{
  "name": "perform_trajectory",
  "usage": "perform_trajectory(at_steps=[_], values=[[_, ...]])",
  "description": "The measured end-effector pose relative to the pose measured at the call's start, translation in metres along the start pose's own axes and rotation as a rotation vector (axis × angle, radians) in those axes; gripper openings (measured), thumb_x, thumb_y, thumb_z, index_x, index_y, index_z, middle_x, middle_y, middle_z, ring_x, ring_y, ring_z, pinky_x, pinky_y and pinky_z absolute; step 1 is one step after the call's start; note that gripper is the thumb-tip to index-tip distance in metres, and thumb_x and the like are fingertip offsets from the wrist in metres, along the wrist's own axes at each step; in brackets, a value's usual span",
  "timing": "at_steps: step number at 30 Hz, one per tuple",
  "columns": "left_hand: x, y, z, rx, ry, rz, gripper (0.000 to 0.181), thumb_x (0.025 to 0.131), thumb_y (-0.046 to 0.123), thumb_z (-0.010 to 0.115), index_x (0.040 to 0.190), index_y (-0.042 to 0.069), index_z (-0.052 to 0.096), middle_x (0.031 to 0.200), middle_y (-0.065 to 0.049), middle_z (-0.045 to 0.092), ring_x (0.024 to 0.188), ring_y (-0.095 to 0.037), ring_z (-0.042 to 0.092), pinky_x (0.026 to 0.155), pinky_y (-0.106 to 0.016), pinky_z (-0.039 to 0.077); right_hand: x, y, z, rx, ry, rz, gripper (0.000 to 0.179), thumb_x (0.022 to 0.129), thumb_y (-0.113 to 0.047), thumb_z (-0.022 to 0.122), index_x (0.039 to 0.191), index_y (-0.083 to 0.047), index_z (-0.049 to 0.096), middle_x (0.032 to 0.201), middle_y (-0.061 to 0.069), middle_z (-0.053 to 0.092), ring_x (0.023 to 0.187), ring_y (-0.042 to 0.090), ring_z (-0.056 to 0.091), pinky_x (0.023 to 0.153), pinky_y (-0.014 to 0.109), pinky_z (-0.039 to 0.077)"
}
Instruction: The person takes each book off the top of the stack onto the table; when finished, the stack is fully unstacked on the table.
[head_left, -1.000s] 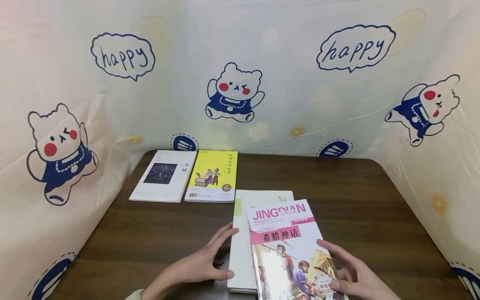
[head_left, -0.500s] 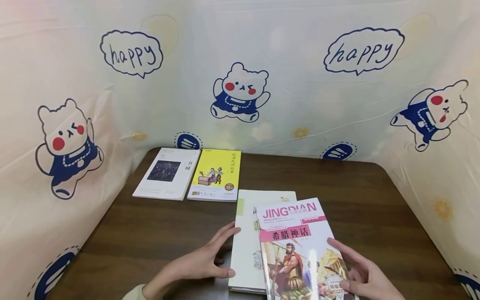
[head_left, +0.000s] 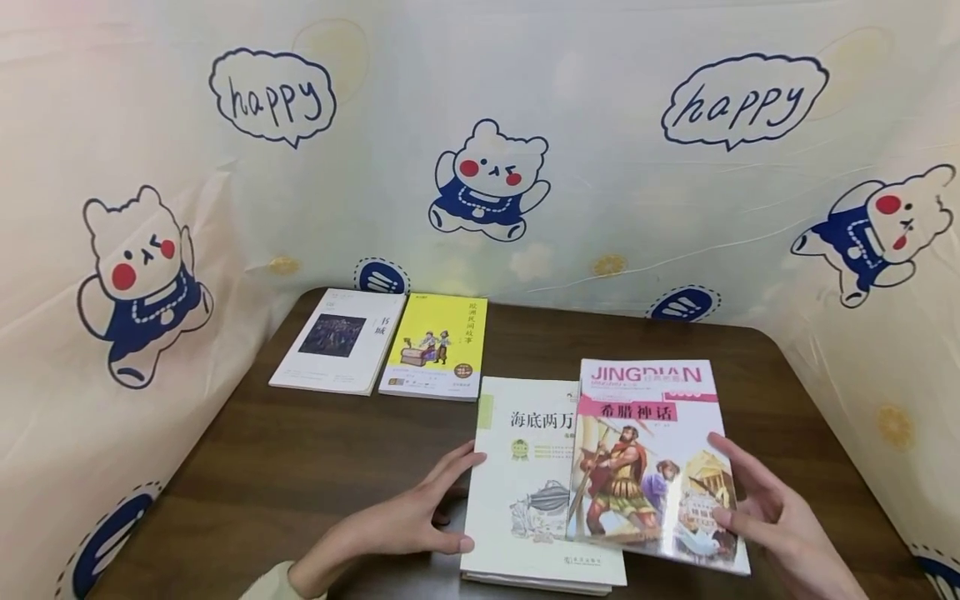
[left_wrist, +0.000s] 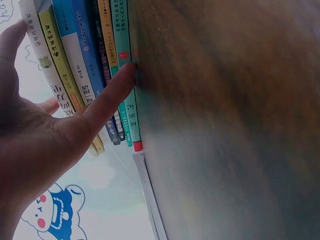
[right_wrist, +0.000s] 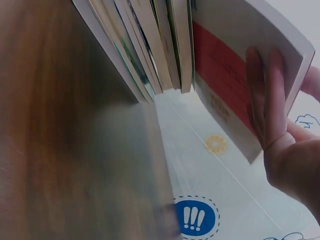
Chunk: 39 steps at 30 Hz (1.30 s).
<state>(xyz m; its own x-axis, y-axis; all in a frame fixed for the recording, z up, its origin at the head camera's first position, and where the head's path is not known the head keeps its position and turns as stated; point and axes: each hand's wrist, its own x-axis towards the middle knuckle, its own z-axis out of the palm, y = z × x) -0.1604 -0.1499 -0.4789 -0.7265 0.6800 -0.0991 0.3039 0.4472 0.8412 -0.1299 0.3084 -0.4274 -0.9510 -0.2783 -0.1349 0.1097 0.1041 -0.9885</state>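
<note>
A stack of several books lies near the table's front, topped by a white book (head_left: 513,479) with a submarine drawing. My left hand (head_left: 405,521) rests along the stack's left side, thumb and fingers spread and touching it. Coloured spines, among them a teal book (left_wrist: 122,45), face that hand in the left wrist view. My right hand (head_left: 780,512) holds a pink-and-white book (head_left: 637,450), thumb on the cover and fingers beneath. The right wrist view shows its back cover with a red band (right_wrist: 217,65), lifted and slanting off the stack, whose right part it hides in the head view.
A white book (head_left: 333,342) and a yellow book (head_left: 435,346) lie side by side at the back left of the dark wooden table (head_left: 322,454). A printed cloth (head_left: 600,208) encloses the table at the back and both sides.
My right hand has moved the pink-and-white book rightward and away from me, uncovering more of the white book's cover. The left hand has stayed at the stack. The head view has shifted slightly.
</note>
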Motion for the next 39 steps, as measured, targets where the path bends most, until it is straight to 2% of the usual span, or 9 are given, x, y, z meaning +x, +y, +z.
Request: perform_trajectory(at_steps=[2, 4, 10, 13, 18, 26, 29, 32, 39], values=[[0.001, 0.001, 0.0, 0.006, 0.002, 0.004, 0.092, 0.084, 0.05, 0.069, 0.153, 0.033, 0.01, 0.161, 0.0, -0.005, 0.138, -0.027, 0.022, 0.104, -0.044, 0.036, 0.006, -0.003, -0.003, -0.004, 0.029, -0.047, 0.072, 0.096, 0.004, 0.051, 0.155, -0.022, 0.019, 0.145, -0.002, 0.026, 0.088, 0.026, 0.068, 0.074, 0.035, 0.056], [0.001, 0.002, -0.001, 0.016, 0.003, 0.005, 0.092, 0.084, 0.051, 0.069, 0.153, 0.033, 0.01, 0.161, 0.0, -0.004, 0.138, -0.027, 0.022, 0.104, -0.043, 0.036, 0.014, -0.008, -0.006, -0.012, 0.049, -0.07, 0.072, 0.096, 0.003, 0.052, 0.155, -0.022, 0.019, 0.147, 0.0, 0.022, 0.09, 0.022, 0.068, 0.073, 0.033, 0.056], [0.001, 0.004, -0.002, 0.008, -0.009, -0.021, 0.091, 0.084, 0.051, 0.069, 0.153, 0.036, 0.01, 0.161, 0.002, -0.004, 0.137, -0.027, 0.023, 0.104, -0.043, 0.036, 0.036, -0.024, -0.019, 0.004, 0.03, -0.107, 0.072, 0.096, 0.003, 0.051, 0.155, -0.02, 0.017, 0.14, 0.005, 0.028, 0.093, 0.019, 0.067, 0.069, 0.037, 0.057], [0.003, 0.005, -0.003, -0.007, -0.013, -0.023, 0.091, 0.085, 0.049, 0.069, 0.153, 0.036, 0.01, 0.16, 0.002, -0.004, 0.136, -0.026, 0.023, 0.104, -0.043, 0.036, 0.047, -0.033, -0.024, -0.022, 0.046, -0.126, 0.073, 0.096, 0.002, 0.053, 0.156, -0.019, 0.016, 0.138, 0.007, 0.03, 0.091, 0.016, 0.066, 0.068, 0.034, 0.057], [0.002, 0.006, -0.003, 0.002, -0.016, -0.005, 0.091, 0.084, 0.05, 0.069, 0.153, 0.035, 0.011, 0.16, 0.001, -0.003, 0.137, -0.026, 0.023, 0.104, -0.042, 0.035, 0.067, -0.044, -0.025, -0.106, 0.108, -0.109, 0.076, 0.095, -0.007, 0.059, 0.156, -0.02, 0.016, 0.138, 0.012, 0.03, 0.093, 0.011, 0.065, 0.071, 0.03, 0.056], [-0.002, 0.002, 0.001, 0.027, 0.0, 0.025, 0.092, 0.084, 0.051, 0.069, 0.153, 0.031, 0.013, 0.161, -0.001, 0.0, 0.137, -0.026, 0.025, 0.103, -0.037, 0.037, 0.104, -0.052, -0.014, -0.268, 0.159, -0.086, 0.082, 0.094, -0.024, 0.063, 0.156, -0.022, 0.01, 0.155, 0.022, 0.013, 0.095, 0.007, 0.062, 0.076, 0.028, 0.055], [-0.003, 0.0, 0.002, 0.037, 0.008, 0.038, 0.093, 0.084, 0.05, 0.07, 0.154, 0.029, 0.012, 0.161, -0.003, 0.0, 0.137, -0.028, 0.025, 0.104, -0.037, 0.036, 0.119, -0.056, -0.009, -0.306, 0.147, -0.077, 0.084, 0.093, -0.027, 0.064, 0.156, -0.023, 0.009, 0.157, 0.02, 0.012, 0.097, 0.008, 0.059, 0.076, 0.028, 0.055], [-0.005, -0.001, 0.001, 0.04, 0.015, 0.034, 0.092, 0.084, 0.049, 0.07, 0.154, 0.029, 0.012, 0.161, -0.003, 0.0, 0.137, -0.029, 0.025, 0.103, -0.038, 0.037, 0.137, -0.061, -0.004, -0.325, 0.124, -0.075, 0.084, 0.093, -0.025, 0.064, 0.156, -0.022, 0.009, 0.155, 0.019, 0.018, 0.098, 0.014, 0.059, 0.077, 0.031, 0.055], [-0.007, 0.0, 0.0, 0.038, 0.02, 0.034, 0.092, 0.085, 0.049, 0.069, 0.154, 0.029, 0.012, 0.161, -0.004, 0.0, 0.137, -0.029, 0.024, 0.104, -0.039, 0.036, 0.169, -0.072, 0.005, -0.434, 0.091, -0.075, 0.083, 0.094, -0.02, 0.064, 0.156, -0.023, 0.01, 0.153, 0.023, 0.022, 0.101, 0.026, 0.059, 0.075, 0.034, 0.055]])
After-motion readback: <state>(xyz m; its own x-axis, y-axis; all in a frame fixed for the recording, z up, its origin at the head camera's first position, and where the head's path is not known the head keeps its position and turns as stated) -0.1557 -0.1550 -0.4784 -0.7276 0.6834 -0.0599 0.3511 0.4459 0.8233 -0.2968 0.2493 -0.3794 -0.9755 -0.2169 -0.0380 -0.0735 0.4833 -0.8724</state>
